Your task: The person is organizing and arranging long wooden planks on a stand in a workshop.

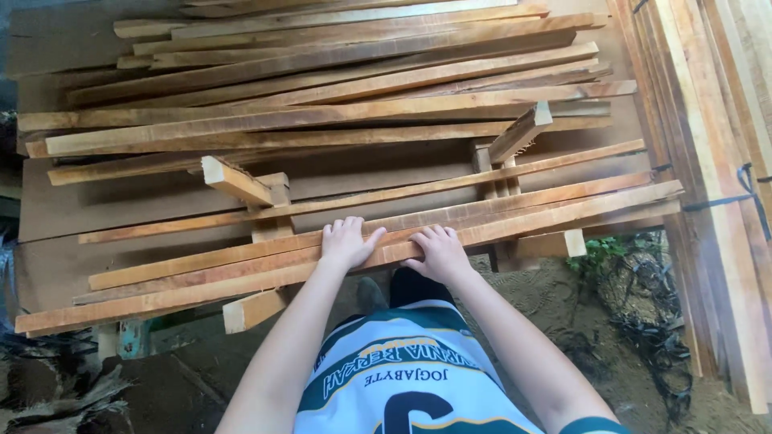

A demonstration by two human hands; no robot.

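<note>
The fingers of the left hand are laid flat and spread out on top of a long thin wood strip. Nothing is gripped by them; the strip is only pressed from above. The fingers of the right hand are bent a little and are laid on the same strip, just beside the left hand. It cannot be told if the near edge is hooked by the thumb.

The strip is placed at the near edge of a bench, straight under both hands, and it is stretched far out to both sides. More strips like it are stacked just past the fingertips. Short wood blocks are seen standing up between them. Further off, a big pile of long strips is spread across the bench.

To the right of the right hand, tall planks are tied with a black strap. Below the hands, a white and green shirt is worn, and dirt ground is seen.
</note>
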